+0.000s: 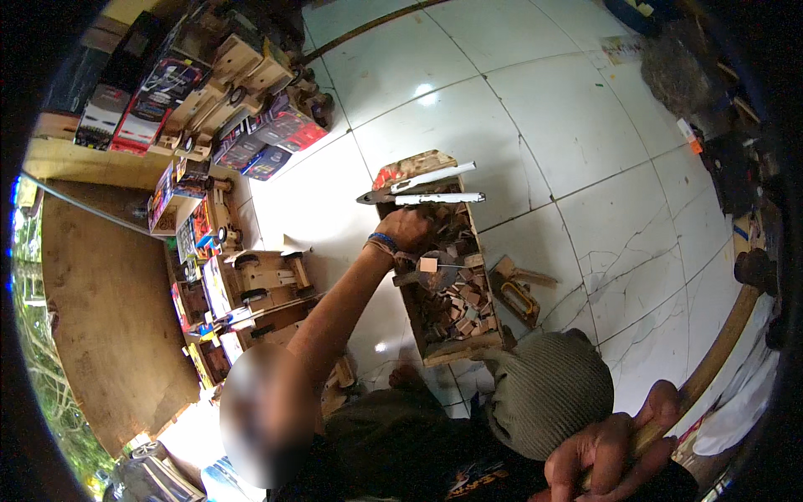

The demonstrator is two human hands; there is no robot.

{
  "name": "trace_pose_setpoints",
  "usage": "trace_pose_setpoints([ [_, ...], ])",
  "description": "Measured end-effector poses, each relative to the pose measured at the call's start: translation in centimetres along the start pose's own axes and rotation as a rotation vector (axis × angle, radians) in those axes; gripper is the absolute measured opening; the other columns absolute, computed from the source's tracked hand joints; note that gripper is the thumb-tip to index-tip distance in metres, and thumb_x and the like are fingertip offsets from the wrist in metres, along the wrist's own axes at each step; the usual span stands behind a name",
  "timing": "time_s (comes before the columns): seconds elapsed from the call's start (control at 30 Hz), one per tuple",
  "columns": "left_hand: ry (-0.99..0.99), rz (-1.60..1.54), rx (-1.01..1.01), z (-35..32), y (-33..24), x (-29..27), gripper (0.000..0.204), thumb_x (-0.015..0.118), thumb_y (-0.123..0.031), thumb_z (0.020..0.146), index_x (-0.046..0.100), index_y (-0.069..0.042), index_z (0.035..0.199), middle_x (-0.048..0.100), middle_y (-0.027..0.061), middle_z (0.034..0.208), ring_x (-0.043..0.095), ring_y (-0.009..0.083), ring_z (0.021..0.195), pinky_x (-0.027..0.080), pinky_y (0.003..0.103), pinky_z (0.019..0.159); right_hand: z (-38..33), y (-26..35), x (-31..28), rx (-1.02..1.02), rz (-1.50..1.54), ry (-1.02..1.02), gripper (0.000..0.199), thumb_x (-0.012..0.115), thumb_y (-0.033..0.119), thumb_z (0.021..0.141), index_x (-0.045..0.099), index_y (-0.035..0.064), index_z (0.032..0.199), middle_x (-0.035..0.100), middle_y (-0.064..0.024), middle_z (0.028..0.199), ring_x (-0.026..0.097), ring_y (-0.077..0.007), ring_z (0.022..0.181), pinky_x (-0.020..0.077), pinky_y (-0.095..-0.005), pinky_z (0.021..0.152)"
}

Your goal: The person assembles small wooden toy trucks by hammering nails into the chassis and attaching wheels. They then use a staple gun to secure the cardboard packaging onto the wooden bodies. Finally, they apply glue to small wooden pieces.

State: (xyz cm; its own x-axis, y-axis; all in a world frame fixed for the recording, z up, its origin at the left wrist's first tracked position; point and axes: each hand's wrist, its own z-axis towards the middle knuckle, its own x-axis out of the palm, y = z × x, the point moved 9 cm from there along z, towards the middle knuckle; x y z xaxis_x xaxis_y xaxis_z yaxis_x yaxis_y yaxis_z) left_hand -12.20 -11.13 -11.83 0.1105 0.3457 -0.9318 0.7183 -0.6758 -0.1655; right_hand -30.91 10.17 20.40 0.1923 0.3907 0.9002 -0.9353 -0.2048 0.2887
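Observation:
My left hand (407,229), a band on its wrist, reaches down into an open wooden box (410,314) of small wood offcuts (464,305). Its fingers are hidden among the pieces. Just beyond the hand, snips with white-wrapped handles (439,199) lie across the box's far end. A small pale square piece (429,264) rests nearer me, beside a thin metal rod. At the lower right, my right hand (615,452) is closed around the wooden handle of a hammer (711,360), its dark head pointing away at the right edge.
A tool with a yellow handle (520,303) lies on the white tiled floor (552,117) right of the box. Wooden toy trucks (259,276) and colourful printed truck bodies (276,130) crowd the left. A ribbed olive cloth shape (552,393) bulges near me. A wooden board (109,309) stands far left.

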Motion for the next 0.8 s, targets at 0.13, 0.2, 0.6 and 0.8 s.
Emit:
trace_pose_setpoints([
  [0.13, -0.120, 0.183, 0.031, 1.1, 0.0, 1.2, 0.046, 0.055, -0.025, 0.100, 0.053, -0.017, 0.145, 0.072, 0.0134, 0.120, 0.077, 0.0231, 0.089, 0.065, 0.036, 0.064, 0.9, 0.4, -0.3, 0.078, -0.039, -0.029, 0.042, 0.049, 0.018, 0.109, 0.028, 0.0205, 0.146, 0.054, -0.0114, 0.075, 0.054, -0.0213, 0.055, 0.0593, -0.0562, 0.086],
  [0.2, -0.025, 0.185, -0.069, 1.2, 1.0, 2.3, 0.041, 0.056, -0.033, 0.101, 0.058, -0.020, 0.140, 0.077, 0.0110, 0.102, 0.078, 0.0240, 0.079, 0.064, 0.040, 0.062, 1.3, 0.5, -0.4, 0.114, 0.002, -0.006, 0.043, 0.050, 0.021, 0.109, 0.029, 0.0201, 0.146, 0.054, -0.0111, 0.074, 0.052, -0.0199, 0.053, 0.0603, -0.0540, 0.082],
  [0.6, 0.064, -0.040, -0.162, -0.3, 0.7, -1.6, 0.044, 0.063, -0.020, 0.093, 0.064, -0.024, 0.137, 0.074, 0.0138, 0.093, 0.074, 0.0329, 0.089, 0.060, 0.046, 0.076, 1.5, -0.1, -0.8, 0.092, -0.003, -0.034, 0.040, 0.051, 0.023, 0.110, 0.032, 0.0154, 0.143, 0.055, -0.0089, 0.072, 0.050, -0.0166, 0.053, 0.0608, -0.0487, 0.075],
  [0.8, -0.146, -0.528, -0.135, -3.0, 1.2, -5.1, 0.027, 0.068, -0.014, 0.093, 0.075, -0.015, 0.119, 0.076, 0.0162, 0.103, 0.073, 0.0325, 0.088, 0.059, 0.044, 0.078, 0.9, -0.8, -0.4, 0.068, -0.005, -0.035, 0.040, 0.052, 0.019, 0.108, 0.031, 0.0139, 0.142, 0.055, -0.0086, 0.072, 0.052, -0.0194, 0.054, 0.0613, -0.0464, 0.073],
])
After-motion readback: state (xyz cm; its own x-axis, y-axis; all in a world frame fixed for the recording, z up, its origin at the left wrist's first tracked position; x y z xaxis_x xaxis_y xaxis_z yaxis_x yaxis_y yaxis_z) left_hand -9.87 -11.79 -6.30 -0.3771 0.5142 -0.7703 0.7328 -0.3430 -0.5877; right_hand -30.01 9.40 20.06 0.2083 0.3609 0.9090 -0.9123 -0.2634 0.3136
